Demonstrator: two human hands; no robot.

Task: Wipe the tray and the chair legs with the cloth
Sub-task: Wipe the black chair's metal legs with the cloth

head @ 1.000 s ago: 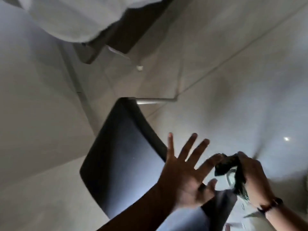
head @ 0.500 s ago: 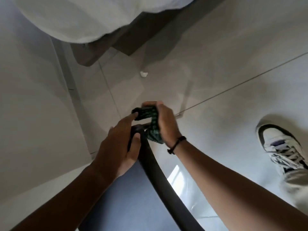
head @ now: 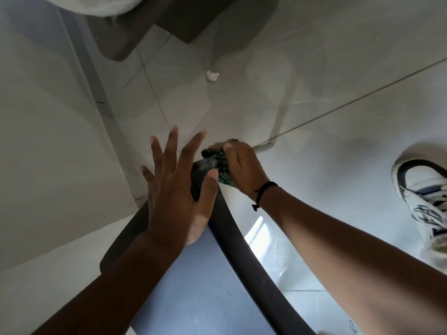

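Note:
A dark chair (head: pixel 183 293) with a grey-blue seat and a black rim fills the lower middle of the view. My right hand (head: pixel 242 168) is shut on a bunched green and black cloth (head: pixel 221 164), pressed against the far corner of the chair's rim. One metal chair leg (head: pixel 278 123) shows beyond that corner, slanting down to the floor. My left hand (head: pixel 179 189) lies flat on the same corner with its fingers spread, the thumb hooked over the rim next to the cloth. No tray is in view.
Pale floor tiles (head: pixel 338 68) spread to the right. A white wall (head: pixel 48 141) runs along the left. A small white scrap (head: pixel 212 75) lies on the floor ahead. Dark furniture (head: pixel 169 18) stands at the top. My shoe (head: pixel 425 197) is at the right edge.
My left hand let go of the chair's corner and now rests flat with fingers spread. The right hand stays at that corner with the cloth.

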